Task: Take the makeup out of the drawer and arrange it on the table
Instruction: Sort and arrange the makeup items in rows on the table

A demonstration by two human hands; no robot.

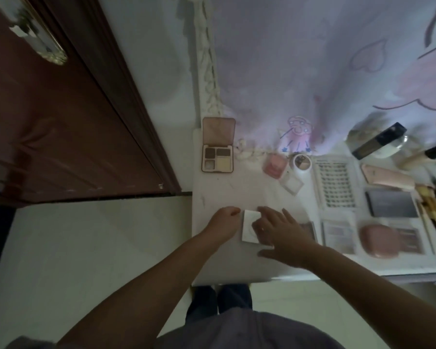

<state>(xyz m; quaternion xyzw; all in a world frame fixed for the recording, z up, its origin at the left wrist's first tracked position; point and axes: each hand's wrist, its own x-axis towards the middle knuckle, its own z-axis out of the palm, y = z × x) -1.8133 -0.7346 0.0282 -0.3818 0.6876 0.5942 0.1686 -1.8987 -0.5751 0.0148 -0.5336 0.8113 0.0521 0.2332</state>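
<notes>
A small white square compact lies on the white table near its front left. My left hand sits at the compact's left edge with its fingers curled. My right hand lies flat over the compact's right side, fingers straight. An open eyeshadow palette with a brown lid stands at the table's back left. A pink blush compact and a small round pot sit behind my hands.
To the right lie a tray of false lashes, a dark palette, a pink case, a rose-gold phone, brushes and a jar. A brown door stands left. A bed with a pink cover is behind the table.
</notes>
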